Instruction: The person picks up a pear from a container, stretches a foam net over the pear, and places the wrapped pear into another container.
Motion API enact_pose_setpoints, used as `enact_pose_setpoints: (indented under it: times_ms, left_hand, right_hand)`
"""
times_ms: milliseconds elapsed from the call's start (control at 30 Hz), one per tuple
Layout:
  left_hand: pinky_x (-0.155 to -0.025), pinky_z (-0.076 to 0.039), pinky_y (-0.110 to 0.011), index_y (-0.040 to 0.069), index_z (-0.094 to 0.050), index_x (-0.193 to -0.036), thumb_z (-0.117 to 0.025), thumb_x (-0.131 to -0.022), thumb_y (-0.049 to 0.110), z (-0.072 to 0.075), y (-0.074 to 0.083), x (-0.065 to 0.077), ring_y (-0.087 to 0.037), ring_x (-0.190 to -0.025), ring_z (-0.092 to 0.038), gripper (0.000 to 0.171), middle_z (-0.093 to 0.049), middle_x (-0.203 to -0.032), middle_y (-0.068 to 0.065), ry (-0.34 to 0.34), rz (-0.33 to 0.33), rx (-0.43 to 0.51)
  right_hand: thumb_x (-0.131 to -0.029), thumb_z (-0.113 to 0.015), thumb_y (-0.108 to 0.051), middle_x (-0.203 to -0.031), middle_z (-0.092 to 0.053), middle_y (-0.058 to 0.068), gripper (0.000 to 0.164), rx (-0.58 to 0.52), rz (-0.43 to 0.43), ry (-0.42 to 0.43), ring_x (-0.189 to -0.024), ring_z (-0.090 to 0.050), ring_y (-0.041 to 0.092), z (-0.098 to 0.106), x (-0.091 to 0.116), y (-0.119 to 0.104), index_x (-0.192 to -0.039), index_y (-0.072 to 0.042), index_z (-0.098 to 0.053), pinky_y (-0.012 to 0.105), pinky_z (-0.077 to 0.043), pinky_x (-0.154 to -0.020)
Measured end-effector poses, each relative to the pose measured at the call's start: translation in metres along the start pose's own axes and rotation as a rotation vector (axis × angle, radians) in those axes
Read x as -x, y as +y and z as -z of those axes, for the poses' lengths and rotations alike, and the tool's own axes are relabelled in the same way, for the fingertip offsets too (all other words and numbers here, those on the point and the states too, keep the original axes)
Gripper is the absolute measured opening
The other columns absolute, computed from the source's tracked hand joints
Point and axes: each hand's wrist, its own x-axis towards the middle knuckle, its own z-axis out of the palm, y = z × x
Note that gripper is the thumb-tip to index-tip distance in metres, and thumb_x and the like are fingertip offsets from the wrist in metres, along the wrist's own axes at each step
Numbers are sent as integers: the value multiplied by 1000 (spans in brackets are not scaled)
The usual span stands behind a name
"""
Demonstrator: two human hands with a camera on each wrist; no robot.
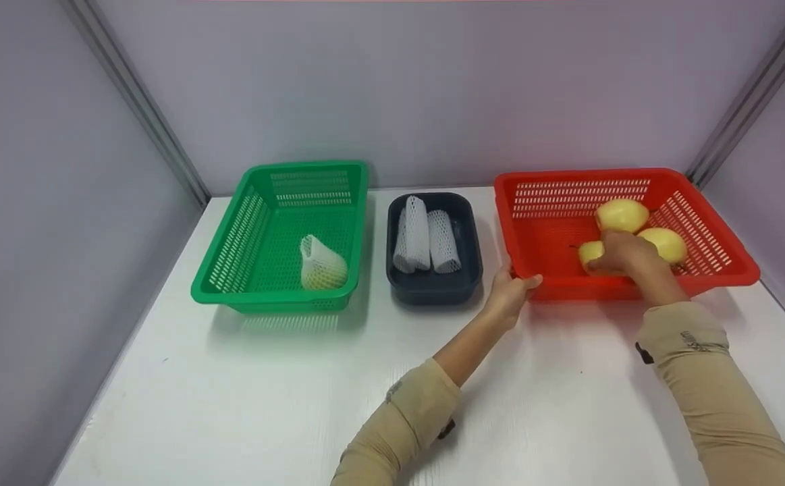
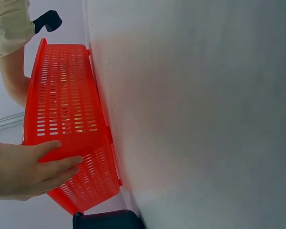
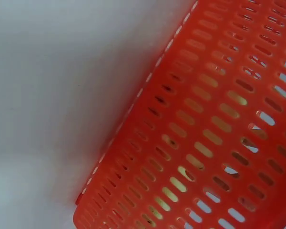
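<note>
My right hand [image 1: 628, 255] reaches over the front rim of the red basket [image 1: 554, 291] and grips a yellow pear [image 1: 589, 252], whose stem points left. Two more yellow pears lie near this hand, one behind [image 1: 621, 214] and one to its right [image 1: 665, 244]. My left hand [image 1: 508, 293] holds the basket's front left corner; in the left wrist view its thumb and fingers lie across the outer walls at that corner. The right wrist view shows the slotted basket wall [image 3: 190, 114] with yellow fruit behind it; the right hand is hidden there.
A dark blue tub [image 1: 432, 295] with white foam net sleeves [image 1: 418, 233] stands left of the red basket. Farther left, a green basket [image 1: 284, 300] holds a fruit in a foam net [image 1: 323, 266]. All stand on a white table [image 1: 284, 405] against the back wall.
</note>
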Motion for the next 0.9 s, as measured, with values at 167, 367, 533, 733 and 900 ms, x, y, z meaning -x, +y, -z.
enact_pose_setpoints:
  times_ms: [167, 367, 533, 733, 900]
  left_hand:
    - [-92, -40, -41, -4, -50, -117, -55, -81, -14, 0, 1, 1, -25, -93, -54, 38, -56, -105, -12, 11, 9, -5]
    - [-91, -42, -39, -2, -50, -120, -56, -82, -13, 0, 2, 0, -24, -94, -54, 40, -56, -108, -11, 11, 17, -23]
    - [-93, -40, -42, 0, -50, -119, -56, -82, -12, 1, 3, 0, -27, -99, -54, 39, -57, -108, -10, 2, 20, -21]
    - [-91, -42, -40, 0, -51, -118, -57, -82, -11, 0, 3, 0, -23, -95, -54, 38, -57, -107, -9, 6, 22, -32]
    - [-92, -40, -43, -2, -51, -117, -57, -82, -12, 0, 0, 0, -23, -90, -54, 37, -57, -104, -10, 12, 14, -22]
  right_hand:
    - [-81, -65, -29, -126, -29, 40, 83, 27, -8, -52, -100, -41, 51, -2, 0, 0, -135, 15, -20, 61, -32, -86]
    - [-80, -66, -30, -126, -29, 37, 84, -11, -35, -57, -101, -39, 49, -3, -2, 0, -134, 16, -21, 63, -30, -86]
    - [-80, -67, -34, -122, -35, 38, 85, -25, -18, -62, -100, -41, 47, -3, -3, -2, -133, 17, -23, 61, -32, -87]
    - [-78, -69, -30, -112, -46, 36, 77, -47, 52, -17, -96, -46, 46, -6, -3, -5, -124, 19, -32, 59, -35, -85]
    - [-76, -70, -29, -110, -48, 36, 77, -53, 79, 52, -95, -48, 47, -7, -2, -9, -124, 19, -34, 58, -36, -83]
